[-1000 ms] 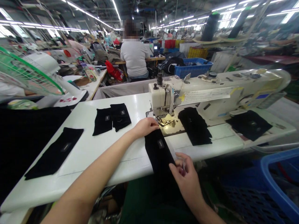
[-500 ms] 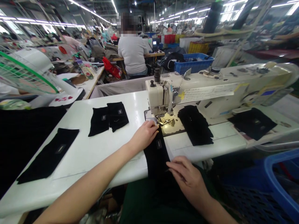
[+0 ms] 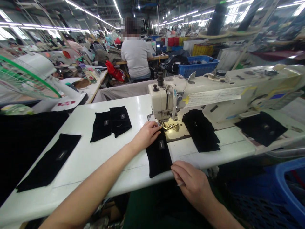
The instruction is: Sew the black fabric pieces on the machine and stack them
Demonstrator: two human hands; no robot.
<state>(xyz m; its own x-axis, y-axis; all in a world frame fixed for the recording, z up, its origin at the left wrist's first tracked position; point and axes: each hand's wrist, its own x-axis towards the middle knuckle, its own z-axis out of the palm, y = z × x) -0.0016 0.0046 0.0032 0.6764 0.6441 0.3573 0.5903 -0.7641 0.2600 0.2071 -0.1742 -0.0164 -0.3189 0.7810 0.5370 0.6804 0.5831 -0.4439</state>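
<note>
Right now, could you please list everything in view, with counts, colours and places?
Labelled cloth: one, black, between the hands
Loose pieces: three visible, black, table's left
Cloth stack: one, black, right of needle
Far-right cloth: count unclear, black, table's right end
Draped cloth: one, black, left of table
Sewing machine: one, cream, on table
Table: one, white, centre
Paper: one, white, on machine
Fan: one, white and green, left
Thread cones: two, black, upper right
Blue baskets: two, blue, behind machine and lower right
Red bag: one, red, left of co-worker
Co-worker: one, white top, beyond table
Distant crates: several, red and yellow, background
Left hand: one, bare, at cloth's top
Right hand: one, bare, at cloth's right edge
</note>
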